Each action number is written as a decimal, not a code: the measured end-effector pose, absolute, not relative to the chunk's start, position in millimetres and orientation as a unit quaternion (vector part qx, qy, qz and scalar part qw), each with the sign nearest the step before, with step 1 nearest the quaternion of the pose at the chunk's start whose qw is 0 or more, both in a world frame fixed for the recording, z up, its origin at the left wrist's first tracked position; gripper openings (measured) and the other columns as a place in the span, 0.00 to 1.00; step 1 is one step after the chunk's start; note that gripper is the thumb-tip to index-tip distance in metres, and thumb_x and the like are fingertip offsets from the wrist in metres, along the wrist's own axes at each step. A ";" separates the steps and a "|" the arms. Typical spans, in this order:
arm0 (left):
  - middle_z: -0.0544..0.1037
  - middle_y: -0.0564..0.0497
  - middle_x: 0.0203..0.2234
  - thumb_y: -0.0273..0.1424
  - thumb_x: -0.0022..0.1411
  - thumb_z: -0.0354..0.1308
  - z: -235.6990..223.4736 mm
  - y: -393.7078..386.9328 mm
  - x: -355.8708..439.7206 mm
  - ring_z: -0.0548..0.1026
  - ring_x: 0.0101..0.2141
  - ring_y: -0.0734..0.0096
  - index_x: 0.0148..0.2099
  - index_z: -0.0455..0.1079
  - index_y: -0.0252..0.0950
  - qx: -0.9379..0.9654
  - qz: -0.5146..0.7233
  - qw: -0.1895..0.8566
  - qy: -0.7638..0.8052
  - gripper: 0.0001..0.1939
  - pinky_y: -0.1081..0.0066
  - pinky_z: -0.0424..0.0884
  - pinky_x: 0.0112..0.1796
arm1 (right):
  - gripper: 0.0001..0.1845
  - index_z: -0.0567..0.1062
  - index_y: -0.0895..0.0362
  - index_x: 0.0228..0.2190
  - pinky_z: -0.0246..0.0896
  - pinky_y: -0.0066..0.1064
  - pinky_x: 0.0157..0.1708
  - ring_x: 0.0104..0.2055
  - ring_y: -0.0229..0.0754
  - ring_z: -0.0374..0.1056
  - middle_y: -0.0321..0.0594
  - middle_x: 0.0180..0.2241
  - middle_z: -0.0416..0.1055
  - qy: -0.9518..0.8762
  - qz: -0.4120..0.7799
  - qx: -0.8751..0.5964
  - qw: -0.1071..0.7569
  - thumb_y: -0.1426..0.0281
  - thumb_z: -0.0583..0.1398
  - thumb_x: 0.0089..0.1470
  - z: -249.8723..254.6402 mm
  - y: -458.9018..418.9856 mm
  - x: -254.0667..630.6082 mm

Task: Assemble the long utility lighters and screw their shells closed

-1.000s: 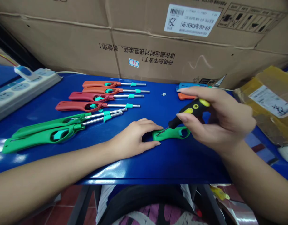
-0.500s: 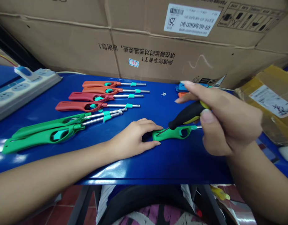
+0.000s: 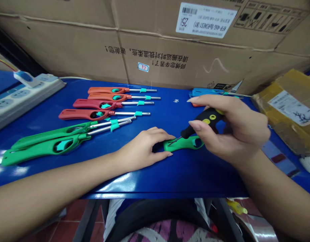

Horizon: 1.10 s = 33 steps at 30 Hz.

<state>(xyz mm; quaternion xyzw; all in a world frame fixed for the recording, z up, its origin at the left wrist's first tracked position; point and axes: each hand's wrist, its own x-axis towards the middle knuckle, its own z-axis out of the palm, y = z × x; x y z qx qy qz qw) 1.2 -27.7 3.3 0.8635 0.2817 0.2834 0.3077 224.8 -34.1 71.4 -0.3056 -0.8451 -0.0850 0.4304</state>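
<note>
Green lighter (image 3: 184, 144), likely light, stiff, best held by butt (image 3: 166, 147), pinched in left hand (image 3: 146, 146), with screwdriver (image 3: 206, 121) gripped in right hand (image 3: 236, 129).

A glossy blue bench (image 3: 175, 181) fills the middle of the frame, white glare (image 3: 119, 181) near its front edge; a brown carton (image 3: 81, 43) spans the top. Reddish floor tiles (image 3: 73, 215) show lower left.

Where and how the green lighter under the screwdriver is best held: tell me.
Probably by the lighter's butt end, its long edges pinched between thumb and finger, coming from the left. It lies flat with that end toward the left hand, while the screwdriver and right hand crowd the other side.
</note>
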 end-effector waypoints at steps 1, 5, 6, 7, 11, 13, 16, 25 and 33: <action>0.80 0.47 0.46 0.31 0.64 0.65 3.0 -27.6 1.1 0.77 0.48 0.63 0.55 0.73 0.37 0.864 0.283 0.307 0.281 0.17 0.62 0.73 0.52 | 0.21 0.72 0.47 0.57 0.77 0.38 0.43 0.43 0.48 0.79 0.40 0.50 0.79 -0.844 -0.082 -0.305 0.434 0.63 0.60 0.63 71.2 -33.6 224.8; 0.79 0.47 0.46 0.31 0.64 0.65 2.8 -27.5 0.7 0.76 0.48 0.64 0.55 0.73 0.35 0.867 0.275 0.303 0.282 0.18 0.63 0.73 0.52 | 0.27 0.61 0.48 0.66 0.77 0.38 0.42 0.45 0.45 0.78 0.40 0.58 0.72 -0.860 0.036 -0.297 0.413 0.69 0.50 0.68 72.3 -35.3 224.1; 0.79 0.47 0.46 0.31 0.64 0.65 2.8 -27.5 0.7 0.76 0.48 0.64 0.55 0.73 0.35 0.868 0.275 0.303 0.282 0.18 0.63 0.73 0.52 | 0.26 0.63 0.48 0.65 0.77 0.37 0.40 0.43 0.43 0.78 0.39 0.56 0.75 -0.862 0.037 -0.295 0.410 0.70 0.51 0.67 72.9 -36.0 223.9; 0.79 0.47 0.46 0.31 0.64 0.65 2.9 -27.5 0.7 0.76 0.48 0.64 0.55 0.73 0.35 0.868 0.275 0.303 0.282 0.18 0.63 0.73 0.53 | 0.24 0.67 0.49 0.62 0.77 0.35 0.37 0.40 0.43 0.78 0.38 0.52 0.78 -0.861 0.011 -0.296 0.413 0.69 0.55 0.66 73.4 -36.5 223.8; 0.79 0.47 0.47 0.31 0.64 0.65 3.2 -27.6 1.0 0.76 0.49 0.63 0.55 0.73 0.36 0.867 0.277 0.303 0.281 0.17 0.63 0.72 0.53 | 0.23 0.70 0.48 0.59 0.77 0.35 0.38 0.41 0.46 0.79 0.37 0.48 0.80 -0.851 -0.105 -0.311 0.411 0.63 0.60 0.63 74.4 -37.1 225.1; 0.79 0.47 0.46 0.31 0.64 0.65 3.5 -27.7 1.2 0.76 0.48 0.63 0.54 0.73 0.36 0.867 0.273 0.306 0.285 0.17 0.63 0.73 0.52 | 0.27 0.61 0.47 0.66 0.76 0.39 0.46 0.49 0.47 0.78 0.38 0.54 0.77 -0.866 -0.046 -0.304 0.393 0.66 0.51 0.68 74.1 -37.0 226.1; 0.79 0.47 0.46 0.31 0.64 0.65 3.5 -27.8 1.1 0.76 0.48 0.64 0.55 0.73 0.36 0.868 0.272 0.304 0.284 0.17 0.63 0.73 0.52 | 0.27 0.63 0.46 0.65 0.76 0.37 0.45 0.46 0.44 0.78 0.36 0.54 0.77 -0.869 -0.004 -0.285 0.404 0.69 0.53 0.67 73.5 -36.6 226.4; 0.79 0.48 0.45 0.30 0.63 0.66 3.9 -27.9 1.0 0.76 0.47 0.65 0.54 0.73 0.35 0.869 0.277 0.299 0.280 0.17 0.66 0.72 0.51 | 0.26 0.66 0.56 0.63 0.75 0.38 0.43 0.43 0.44 0.78 0.43 0.49 0.78 -0.882 -0.022 -0.231 0.410 0.73 0.51 0.66 76.9 -33.7 224.7; 0.79 0.47 0.45 0.30 0.64 0.66 2.6 -26.8 1.3 0.76 0.47 0.65 0.54 0.73 0.34 0.869 0.272 0.303 0.280 0.17 0.66 0.71 0.52 | 0.27 0.61 0.55 0.66 0.76 0.40 0.45 0.48 0.46 0.77 0.44 0.52 0.76 -0.882 -0.001 -0.238 0.406 0.69 0.48 0.69 70.8 -30.8 228.1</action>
